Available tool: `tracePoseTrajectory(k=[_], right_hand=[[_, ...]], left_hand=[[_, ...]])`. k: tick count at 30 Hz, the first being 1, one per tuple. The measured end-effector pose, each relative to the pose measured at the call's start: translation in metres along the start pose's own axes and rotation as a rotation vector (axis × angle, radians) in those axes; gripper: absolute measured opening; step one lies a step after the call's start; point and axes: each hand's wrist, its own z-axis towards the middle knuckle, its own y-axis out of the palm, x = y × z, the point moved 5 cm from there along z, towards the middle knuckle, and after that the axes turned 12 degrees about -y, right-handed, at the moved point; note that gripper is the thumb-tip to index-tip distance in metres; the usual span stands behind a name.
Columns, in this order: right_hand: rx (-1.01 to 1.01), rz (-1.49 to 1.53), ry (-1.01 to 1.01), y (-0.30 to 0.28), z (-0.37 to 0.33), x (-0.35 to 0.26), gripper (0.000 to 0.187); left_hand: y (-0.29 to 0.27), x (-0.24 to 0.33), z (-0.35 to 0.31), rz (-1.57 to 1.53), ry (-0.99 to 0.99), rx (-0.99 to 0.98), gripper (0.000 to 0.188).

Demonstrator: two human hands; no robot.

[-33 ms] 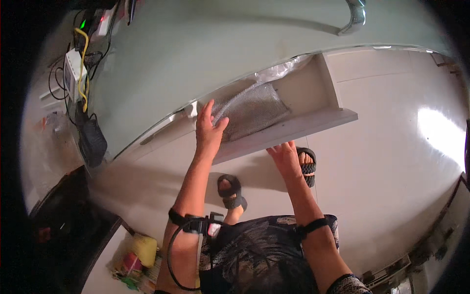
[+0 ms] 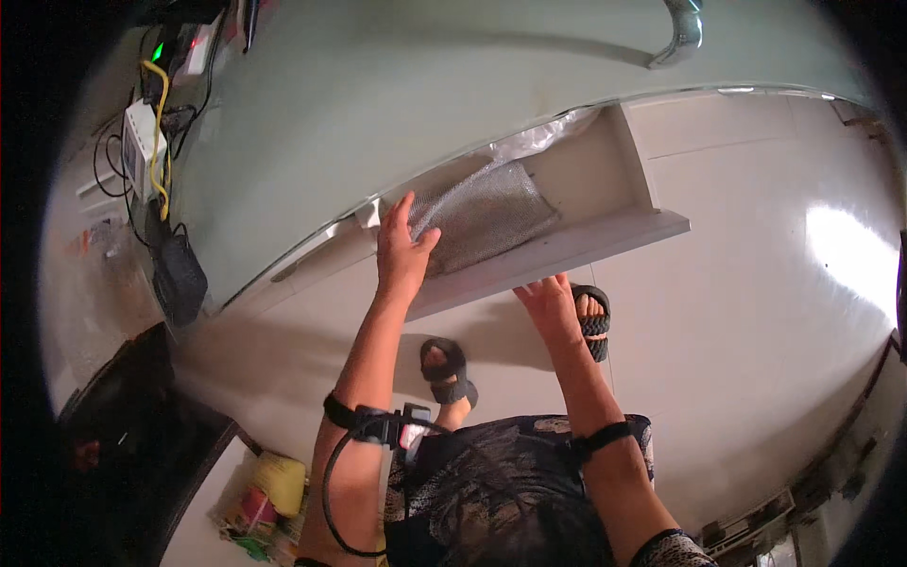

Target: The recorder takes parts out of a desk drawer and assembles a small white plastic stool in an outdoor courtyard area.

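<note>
A pale grey drawer (image 2: 605, 238) stands pulled out from under a glass-topped table. Inside lies a sheet of bubble wrap (image 2: 501, 210), with clear plastic film (image 2: 543, 140) bunched behind it. My left hand (image 2: 404, 253) is over the drawer's left end, thumb and fingers apart, beside the bubble wrap's left edge; nothing shows in its grasp. At the lower edge of the drawer front is my right hand (image 2: 552, 310), its fingers curled up under that edge. The drawer front hides those fingertips.
Above the drawer spreads the greenish glass tabletop (image 2: 425, 104), with a curved metal piece (image 2: 682, 36) at its far right. A white box (image 2: 142, 149), a yellow cable (image 2: 163, 123) and black cords crowd the left edge. Below, my sandalled feet stand on pale floor tiles (image 2: 718, 312).
</note>
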Motion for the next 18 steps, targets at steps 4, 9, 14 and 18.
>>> tracePoseTrajectory(k=[4,9,14,18], right_hand=[[0.062,-0.006,0.003,-0.005,-0.002,-0.001,0.039],[-0.177,-0.218,-0.068,0.002,-0.007,-0.015,0.039],[-0.066,-0.094,-0.025,0.005,-0.011,-0.023,0.038],[-0.026,-0.023,0.013,0.006,-0.011,-0.018,0.039]], left_hand=[[0.015,-0.009,0.013,0.402,-0.124,-0.127,0.032],[-0.002,0.005,-0.009,0.186,-0.062,-0.170,0.022],[-0.055,0.046,-0.060,-0.218,0.094,-0.192,0.012],[-0.044,0.044,-0.072,0.291,0.176,-0.497,0.010]])
